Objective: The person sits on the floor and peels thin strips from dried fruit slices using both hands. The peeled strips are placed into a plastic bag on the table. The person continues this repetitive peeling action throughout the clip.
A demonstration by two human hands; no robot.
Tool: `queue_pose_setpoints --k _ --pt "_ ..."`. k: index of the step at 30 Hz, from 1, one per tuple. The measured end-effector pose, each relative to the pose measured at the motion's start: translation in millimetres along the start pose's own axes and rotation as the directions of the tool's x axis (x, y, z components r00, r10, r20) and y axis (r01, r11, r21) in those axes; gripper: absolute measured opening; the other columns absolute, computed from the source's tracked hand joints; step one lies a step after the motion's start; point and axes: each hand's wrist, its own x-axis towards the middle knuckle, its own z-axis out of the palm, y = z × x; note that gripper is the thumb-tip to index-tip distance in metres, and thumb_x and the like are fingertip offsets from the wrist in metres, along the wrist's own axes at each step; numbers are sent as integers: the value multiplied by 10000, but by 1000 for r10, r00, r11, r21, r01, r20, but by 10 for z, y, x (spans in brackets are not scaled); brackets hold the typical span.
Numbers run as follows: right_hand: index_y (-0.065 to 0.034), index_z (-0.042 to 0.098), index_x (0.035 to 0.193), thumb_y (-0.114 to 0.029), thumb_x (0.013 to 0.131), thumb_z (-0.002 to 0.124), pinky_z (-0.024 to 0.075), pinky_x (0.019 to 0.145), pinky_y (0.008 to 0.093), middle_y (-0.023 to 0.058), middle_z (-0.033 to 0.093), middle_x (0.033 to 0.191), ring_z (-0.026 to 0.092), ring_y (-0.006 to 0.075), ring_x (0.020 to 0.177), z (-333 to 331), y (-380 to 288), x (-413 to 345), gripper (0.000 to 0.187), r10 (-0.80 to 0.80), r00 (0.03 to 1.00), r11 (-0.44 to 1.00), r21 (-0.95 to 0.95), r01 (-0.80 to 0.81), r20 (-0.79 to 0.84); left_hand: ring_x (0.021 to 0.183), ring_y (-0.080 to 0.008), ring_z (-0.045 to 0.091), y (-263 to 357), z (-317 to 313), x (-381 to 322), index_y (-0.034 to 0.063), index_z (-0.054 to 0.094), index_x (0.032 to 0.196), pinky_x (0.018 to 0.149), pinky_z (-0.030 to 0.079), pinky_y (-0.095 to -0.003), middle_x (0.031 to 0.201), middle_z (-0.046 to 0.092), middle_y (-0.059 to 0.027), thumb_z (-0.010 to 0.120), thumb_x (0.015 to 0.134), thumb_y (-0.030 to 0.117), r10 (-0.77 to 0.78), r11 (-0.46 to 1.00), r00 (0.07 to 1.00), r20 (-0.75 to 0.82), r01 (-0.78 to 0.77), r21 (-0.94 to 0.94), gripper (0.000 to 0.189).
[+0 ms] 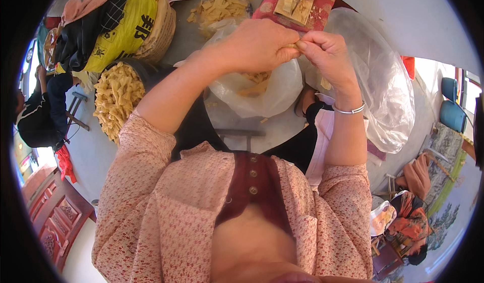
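Note:
My left hand [261, 42] and my right hand [327, 52] meet in front of me, fingertips pinching a small pale-yellow strip [293, 45] between them. Most of that strip is hidden by the fingers. Beneath the hands, a translucent plastic bag [281, 99] stands with its mouth spread, and flat pale-yellow strips [255, 88] lie inside. Just beyond my fingers is a wooden block [297, 1] with a lengthwise groove, resting on a red patterned cushion [325, 5]. Small yellow pieces lie on the block.
A dark bucket [145, 71] at left is heaped with knotted yellow pieces [119, 97]. Behind it stands a yellow printed sack [128, 29]. More flat pieces [223, 8] are piled ahead. A large clear plastic bag [382, 86] lies at right. People sit at far left [41, 112] and lower right [412, 218].

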Motion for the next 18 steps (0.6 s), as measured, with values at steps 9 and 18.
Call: queue_pose_setpoints --k 9,18 --pt "5 576 730 -121 835 608 332 492 237 -39 477 570 392 49 546 -169 87 48 167 -107 980 989 -120 87 -166 484 -153 513 -259 -232 107 67 574 849 495 422 -300 616 537 -63 533 883 240 -31 970 993 118 59 -238 181" --pt "0 598 731 -139 829 605 371 500 281 38 502 517 431 95 491 -168 330 785 170 -194 835 968 -240 77 -516 656 -276 621 -589 -123 684 138 637 961 608 470 -380 700 640 -97 591 827 240 -277 961 908 -313 267 -76 174"
